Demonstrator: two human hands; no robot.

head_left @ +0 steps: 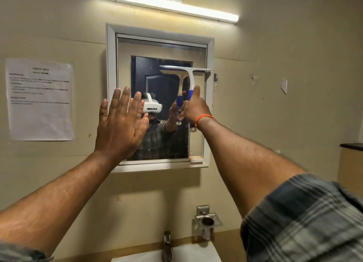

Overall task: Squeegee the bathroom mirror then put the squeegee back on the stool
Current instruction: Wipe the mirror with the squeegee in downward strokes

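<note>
I take the mirror (161, 49) as my landmark: a white-framed pane set into the beige wall. My right hand (193, 106) is wrapped around the blue lower part of the squeegee (189, 79), thumb running up along the handle. The squeegee sits against the right half of the mirror, in its upper middle. Its handle stands nearly upright, leaning slightly, with the white neck rising from my grip to the blade. The blade runs level across the glass at a right angle to the handle, and its right tip reaches the mirror's right frame. The handle's butt end pokes out below my wrist, pointing down. An orange band (203, 117) circles that wrist.

My left hand (120, 124) is raised flat in front of the mirror's lower left part, fingers straight and spread, holding nothing. I cannot tell whether the palm actually touches the glass or frame.

Left of the mirror, a printed paper sheet (40, 100) is stuck to the wall. Above the mirror hangs a lit tube light (165, 3). Below the mirror I see a metal tap (167, 246) over a white basin (196, 252), and just right of the tap a wall-mounted metal holder (208, 220).
</note>
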